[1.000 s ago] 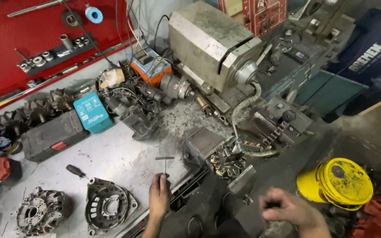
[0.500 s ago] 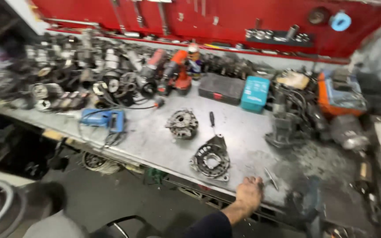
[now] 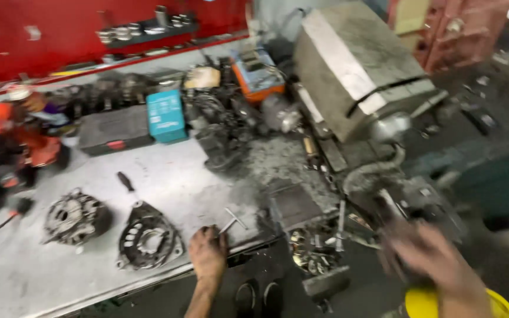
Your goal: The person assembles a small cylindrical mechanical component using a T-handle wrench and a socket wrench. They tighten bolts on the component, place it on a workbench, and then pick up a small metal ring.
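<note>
1. One small T-handle wrench (image 3: 231, 221) lies at the front edge of the workbench (image 3: 166, 176), and your left hand (image 3: 208, 254) rests on the bench with its fingertips (image 3: 214, 231) touching the wrench's long end. The fingers are curled down onto it rather than wrapped around it.
2. Judge it as bare steel: stiff, light for its length, and probably greasy, so likely to slip. The shaft just below the crossbar looks like the surest place to pinch it.
3. Your right hand (image 3: 428, 259) is a blur off the bench to the right, above a yellow round thing (image 3: 419, 303). You cannot tell whether its fingers are spread or closed, and nothing shows in it.
4. Just left of your left hand sits a dark alternator housing (image 3: 148, 240), a ribbed casting with open windows. It looks heavy and hard-edged.
5. Further left lies a second alternator part (image 3: 75, 217), greyer and rounder, well apart from the wrench.
6. Behind the housing lies a black-handled screwdriver (image 3: 126, 181) on the scuffed grey sheet metal.
7. At the back stand a teal box (image 3: 166, 116) and a flat black case (image 3: 115, 128), both plastic and smooth.
8. To the right sits a large grey lathe headstock (image 3: 354, 65), dusty, with metal swarf spread at its foot.
</note>
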